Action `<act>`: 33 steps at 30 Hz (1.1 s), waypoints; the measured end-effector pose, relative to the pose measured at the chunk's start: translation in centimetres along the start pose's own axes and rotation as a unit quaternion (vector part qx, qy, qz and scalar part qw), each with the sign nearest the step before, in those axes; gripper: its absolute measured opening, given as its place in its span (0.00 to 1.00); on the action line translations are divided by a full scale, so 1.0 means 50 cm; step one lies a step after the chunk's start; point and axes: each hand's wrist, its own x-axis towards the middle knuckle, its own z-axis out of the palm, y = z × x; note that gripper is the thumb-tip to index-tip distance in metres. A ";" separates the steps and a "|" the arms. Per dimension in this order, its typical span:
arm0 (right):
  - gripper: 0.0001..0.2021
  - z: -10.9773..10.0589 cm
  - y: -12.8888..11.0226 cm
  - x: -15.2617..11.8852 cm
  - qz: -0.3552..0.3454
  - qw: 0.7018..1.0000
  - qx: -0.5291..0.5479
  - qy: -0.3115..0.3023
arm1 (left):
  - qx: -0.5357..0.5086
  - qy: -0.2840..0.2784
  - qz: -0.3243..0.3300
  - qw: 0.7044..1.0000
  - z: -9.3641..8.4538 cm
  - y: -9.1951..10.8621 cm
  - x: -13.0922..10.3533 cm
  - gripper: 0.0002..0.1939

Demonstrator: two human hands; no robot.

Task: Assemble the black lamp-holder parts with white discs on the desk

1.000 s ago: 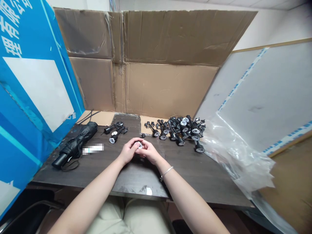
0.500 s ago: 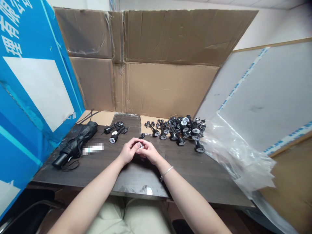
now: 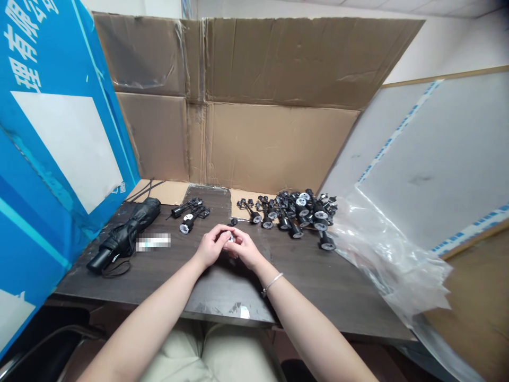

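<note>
My left hand [image 3: 211, 248] and my right hand [image 3: 245, 248] meet over the middle of the table, fingers closed around one black cylindrical part with a white round end [image 3: 230, 238]. Most of that part is hidden by the fingers. A small black plug-like tip [image 3: 234, 221] shows just beyond the fingertips; whether it belongs to the held part I cannot tell. To the right lies a heap of similar black parts [image 3: 296, 230] with white ends and thin black leads. A couple more of them [image 3: 186, 223] lie to the left of my hands.
A folded black umbrella [image 3: 123, 236] lies on the dark table [image 3: 170, 281] at the left, beside a blurred white item [image 3: 153, 242]. Cardboard [image 3: 278, 143] stands along the back. Clear plastic sheeting [image 3: 389, 254] hangs over the right edge, and a blue panel [image 3: 107, 122] borders the left.
Both hands stay together around the same part with hardly any movement. The whole view has shifted very slightly, and the small black tip beyond the fingers shows a bit more clearly.
</note>
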 end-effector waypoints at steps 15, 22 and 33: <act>0.17 -0.018 0.000 0.013 -0.067 0.990 -0.023 0.125 | -0.188 0.015 -0.061 0.980 0.019 -0.013 0.001 0.21; 0.17 -0.028 0.009 0.021 -0.097 0.973 -0.096 0.185 | -0.218 0.029 -0.084 0.972 0.026 -0.019 0.003 0.28; 0.21 -0.017 0.007 0.018 -0.004 0.996 0.061 0.070 | -0.185 0.008 -0.092 0.978 0.023 -0.016 0.001 0.29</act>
